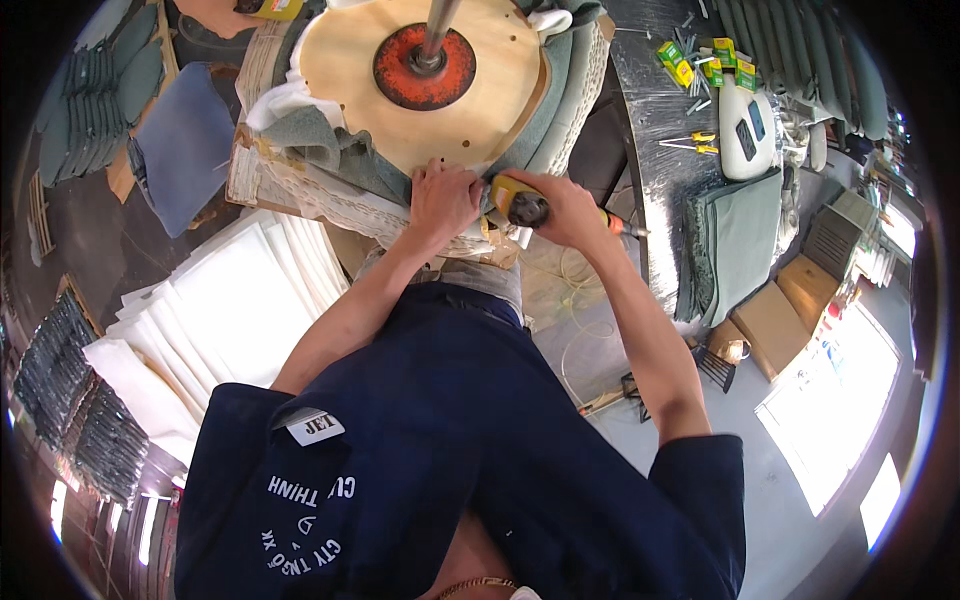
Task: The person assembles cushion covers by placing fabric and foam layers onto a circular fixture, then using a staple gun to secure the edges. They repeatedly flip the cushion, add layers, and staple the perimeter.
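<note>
Head view looks straight down on the work, and both hands are busy at the near edge of a round wooden seat base (420,90). That base sits up at twelve o'clock, pale plywood with a rusty red metal disc (424,66) at its middle and a steel post (438,25) rising out of it. Grey-green fabric (345,155) wraps under the rim and bunches at the lower edge.

Left hand (443,200) presses down flat on the fabric right at the six o'clock edge of the base, fingers curled over the cloth and pinning it against the wood. Right hand (565,208) sits just beside it, at three o'clock from the left, closed tight around a yellow-and-black staple gun (520,203). The gun's front end points toward the left hand and the base rim; whether it touches the fabric cannot be told from here. An orange fitting (618,227) sticks out behind the right hand.

Out at two o'clock a shiny metal tabletop (660,120) carries small yellow-green boxes (705,62), loose staples and a white device (748,125). Folded green fabric pieces (735,240) lie at three o'clock. A stack of white foam sheets (230,310) fills the eight o'clock side, and a blue cushion (185,145) rests at ten o'clock.
</note>
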